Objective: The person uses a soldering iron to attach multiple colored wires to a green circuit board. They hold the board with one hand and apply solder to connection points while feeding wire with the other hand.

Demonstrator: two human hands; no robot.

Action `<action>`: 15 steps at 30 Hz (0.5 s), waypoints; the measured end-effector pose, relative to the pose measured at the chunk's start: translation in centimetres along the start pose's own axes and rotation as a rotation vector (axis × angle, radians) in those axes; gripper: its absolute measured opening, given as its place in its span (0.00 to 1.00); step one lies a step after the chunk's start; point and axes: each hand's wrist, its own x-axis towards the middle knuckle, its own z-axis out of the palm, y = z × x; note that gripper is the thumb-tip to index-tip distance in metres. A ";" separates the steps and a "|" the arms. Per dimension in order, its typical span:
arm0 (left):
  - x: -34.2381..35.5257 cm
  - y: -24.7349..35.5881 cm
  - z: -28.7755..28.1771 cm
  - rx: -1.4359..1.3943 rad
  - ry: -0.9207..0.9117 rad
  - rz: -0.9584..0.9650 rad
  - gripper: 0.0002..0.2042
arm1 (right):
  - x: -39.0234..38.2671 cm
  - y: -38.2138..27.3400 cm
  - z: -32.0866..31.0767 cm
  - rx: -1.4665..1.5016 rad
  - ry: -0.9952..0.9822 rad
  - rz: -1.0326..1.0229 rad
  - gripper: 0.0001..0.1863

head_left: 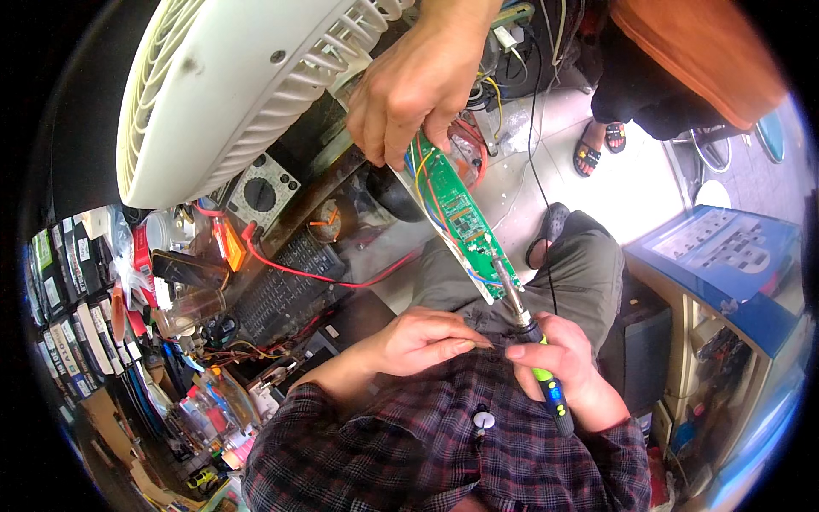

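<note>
My right hand (559,363) is wrapped round a soldering iron (531,333) with a black and green handle and a small lit display. Its metal tip reaches up to the near end of a long green circuit board (461,213); whether it touches is too small to tell. Thin coloured wires run along the board. Another person's hand (418,85) grips the board's far end from above. Closed in a pinch, my left hand (426,340) is below the board, left of the iron, with a thin strand of wire at the fingertips.
A large white fan (247,94) fills the upper left. Beneath it are a multimeter (263,194), a red cable (341,282) and a dusty keyboard (286,286). Cluttered small boxes (85,333) line the left. A blue-topped cabinet (717,256) stands right. A black cord (539,171) hangs behind the board.
</note>
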 end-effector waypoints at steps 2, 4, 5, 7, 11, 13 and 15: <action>0.0 0.0 0.0 0.010 0.006 -0.006 0.10 | 0.2 -0.1 -0.2 0.000 0.021 0.022 0.27; -0.2 0.1 -0.1 0.008 0.003 0.011 0.10 | 0.1 -0.4 0.4 0.000 0.070 0.043 0.26; -0.2 0.2 -0.2 0.007 0.001 0.019 0.10 | 0.1 -0.6 0.6 0.000 0.095 0.052 0.26; 0.0 0.6 -0.9 0.038 -0.004 0.021 0.10 | -0.1 -0.7 0.8 -0.020 0.120 0.059 0.25; 0.3 0.7 -2.3 0.124 0.409 -0.032 0.13 | 0.2 -1.0 0.9 -0.031 0.169 0.055 0.24; 1.3 -0.7 -2.9 -0.231 0.874 -0.021 0.12 | 0.4 -1.2 0.8 -0.009 0.186 0.078 0.24; 3.8 0.0 -4.2 -0.311 0.964 0.066 0.13 | 0.5 -1.4 0.6 0.056 0.211 0.142 0.22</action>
